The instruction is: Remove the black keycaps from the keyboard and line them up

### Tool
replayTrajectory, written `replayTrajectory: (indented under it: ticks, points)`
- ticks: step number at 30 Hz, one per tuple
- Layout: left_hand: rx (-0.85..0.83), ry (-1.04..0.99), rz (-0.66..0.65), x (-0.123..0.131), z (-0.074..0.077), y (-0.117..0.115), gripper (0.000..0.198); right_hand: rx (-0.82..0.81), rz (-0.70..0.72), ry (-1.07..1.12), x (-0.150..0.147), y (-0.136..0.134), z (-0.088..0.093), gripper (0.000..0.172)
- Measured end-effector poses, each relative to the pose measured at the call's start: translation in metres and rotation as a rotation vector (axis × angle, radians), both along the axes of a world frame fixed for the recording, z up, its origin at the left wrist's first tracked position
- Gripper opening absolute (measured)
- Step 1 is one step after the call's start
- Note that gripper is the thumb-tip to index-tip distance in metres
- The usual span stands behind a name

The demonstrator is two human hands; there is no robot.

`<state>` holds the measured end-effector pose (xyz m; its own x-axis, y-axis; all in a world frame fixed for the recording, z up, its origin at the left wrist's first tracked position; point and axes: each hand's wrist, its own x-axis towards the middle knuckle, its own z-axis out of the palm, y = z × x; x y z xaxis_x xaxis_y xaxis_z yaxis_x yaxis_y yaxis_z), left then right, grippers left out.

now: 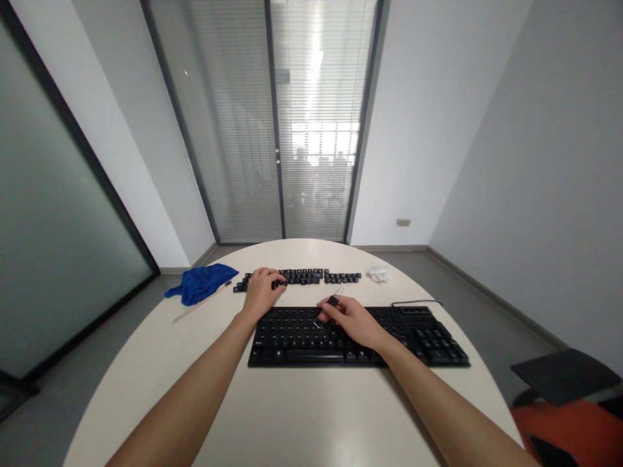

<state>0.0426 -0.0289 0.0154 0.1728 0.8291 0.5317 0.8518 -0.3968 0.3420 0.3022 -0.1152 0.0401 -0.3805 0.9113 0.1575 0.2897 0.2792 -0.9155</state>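
A black keyboard [311, 355] lies on the table, many of its key positions bare of caps. Behind it, loose black keycaps [304, 277] stand in rows. My left hand [261, 293] reaches over the left part of these rows, thumb and index finger closed around a keycap [278, 283]. My right hand [354, 319] hovers over the middle of the keyboard. It pinches a keycap puller [333, 301], which has a small black body and thin wire ends. One wire end points down at the keys; whether it touches them I cannot tell.
On the round white table [272, 415] lie a blue cloth [204, 283], a thin brush [202, 302] at the left and a crumpled white tissue [378, 274] at the back right. A cable [416, 302] runs behind the keyboard. A red and black chair [567, 415] stands at the right.
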Motion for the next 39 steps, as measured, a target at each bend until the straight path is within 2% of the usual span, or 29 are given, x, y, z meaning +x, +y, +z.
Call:
replayTrajectory:
  ticks: [11,18,22,26,30,36,39]
  points:
    - [-0.103,0.02,0.126,-0.005,-0.014,0.009,0.017,-0.026,-0.015,-0.013,-0.001,-0.002,0.002,0.04]
    - [-0.09,0.028,0.12,-0.004,-0.014,0.007,0.02,-0.046,-0.001,0.003,0.002,-0.001,0.001,0.043]
    - [-0.056,0.044,0.096,-0.002,-0.008,0.004,0.023,-0.005,-0.007,-0.016,0.01,0.0,0.005,0.046]
    - [-0.002,0.035,-0.013,0.005,0.005,-0.007,0.021,0.063,0.003,-0.073,0.019,-0.003,0.012,0.045]
    - [-0.035,-0.051,-0.228,0.022,0.016,-0.029,0.017,0.111,0.054,-0.132,0.022,-0.009,0.018,0.043]
    - [-0.126,-0.064,-0.538,0.052,0.019,-0.065,0.023,0.247,0.08,-0.301,0.022,-0.012,0.021,0.037]
    - [-0.156,-0.054,-0.629,0.059,0.019,-0.075,0.025,0.325,0.089,-0.373,0.023,-0.013,0.024,0.038]
